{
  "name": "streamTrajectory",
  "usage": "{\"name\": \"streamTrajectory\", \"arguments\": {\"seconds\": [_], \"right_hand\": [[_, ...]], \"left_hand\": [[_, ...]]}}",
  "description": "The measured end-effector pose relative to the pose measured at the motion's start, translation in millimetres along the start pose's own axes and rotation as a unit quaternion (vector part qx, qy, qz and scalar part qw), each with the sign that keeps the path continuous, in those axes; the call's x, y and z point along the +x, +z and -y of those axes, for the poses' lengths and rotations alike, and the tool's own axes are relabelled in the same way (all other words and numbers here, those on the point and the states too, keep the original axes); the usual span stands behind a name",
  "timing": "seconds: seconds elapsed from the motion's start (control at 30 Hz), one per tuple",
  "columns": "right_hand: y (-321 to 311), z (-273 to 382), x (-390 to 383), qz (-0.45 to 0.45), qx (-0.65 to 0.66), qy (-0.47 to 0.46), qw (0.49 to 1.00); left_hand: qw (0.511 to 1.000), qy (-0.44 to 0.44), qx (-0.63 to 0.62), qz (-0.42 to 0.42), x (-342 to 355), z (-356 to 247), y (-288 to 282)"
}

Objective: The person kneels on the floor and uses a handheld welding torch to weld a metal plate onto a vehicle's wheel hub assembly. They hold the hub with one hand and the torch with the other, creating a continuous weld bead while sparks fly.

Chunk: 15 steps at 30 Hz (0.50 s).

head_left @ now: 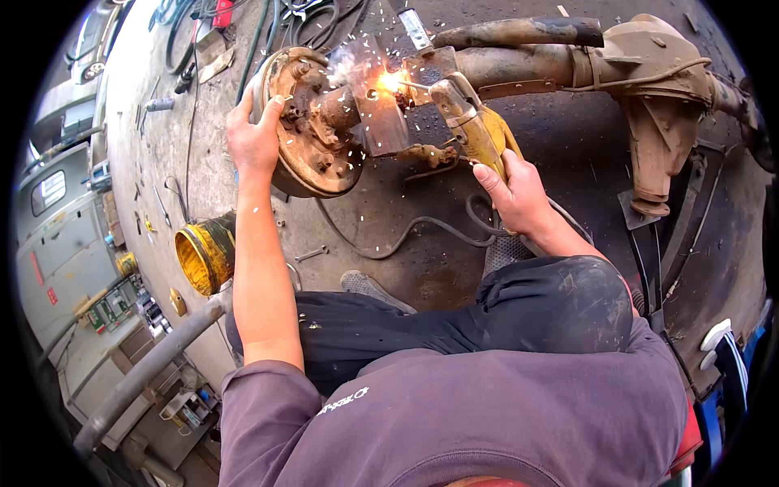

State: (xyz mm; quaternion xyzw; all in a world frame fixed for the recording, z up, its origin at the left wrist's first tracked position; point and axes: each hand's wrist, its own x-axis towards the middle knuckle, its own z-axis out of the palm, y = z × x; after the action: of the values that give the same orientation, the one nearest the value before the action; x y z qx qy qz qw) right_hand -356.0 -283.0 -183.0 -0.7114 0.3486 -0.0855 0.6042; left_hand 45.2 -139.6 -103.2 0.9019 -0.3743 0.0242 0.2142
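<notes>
My left hand (254, 138) grips the outer rim of a rusty round wheel hub (312, 144) on the axle end, its thumb on the face. My right hand (515, 193) holds a yellow welding electrode holder (479, 130) with a metal head and a thin rod pointing left. The rod's end meets a bright arc (389, 81) with flying sparks and white smoke, beside a flat grey metal plate (381, 130) between the hub and the axle. The axle tube (523, 69) runs right to a bulging rusty housing (645, 61). The weld point itself is hidden by glare.
Cables (381, 252) snake over the concrete floor. A yellow bucket (195, 260) lies left, near a wrench (311, 254) and a long grey pipe (130, 390). A machine (69, 211) stands at far left. Black stand legs (682, 235) are under the housing. My legs are bent below the work.
</notes>
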Motion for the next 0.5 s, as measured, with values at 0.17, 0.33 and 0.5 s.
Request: {"name": "streamTrajectory", "arguments": {"seconds": [0.17,0.33,0.5], "right_hand": [[-0.2,3.0,-5.8,-0.025,0.045,-0.021,0.998],[0.6,3.1,-5.1,-0.025,0.009,-0.039,0.999],[3.6,3.2,-5.3,-0.016,0.007,-0.016,1.000]], "left_hand": [[0.998,-0.035,-0.048,0.026,-2.3,16.7,-1.6],[0.999,-0.022,-0.031,0.015,-4.9,11.6,-1.1],[1.000,-0.023,-0.017,0.010,-6.8,12.8,-1.8]]}}
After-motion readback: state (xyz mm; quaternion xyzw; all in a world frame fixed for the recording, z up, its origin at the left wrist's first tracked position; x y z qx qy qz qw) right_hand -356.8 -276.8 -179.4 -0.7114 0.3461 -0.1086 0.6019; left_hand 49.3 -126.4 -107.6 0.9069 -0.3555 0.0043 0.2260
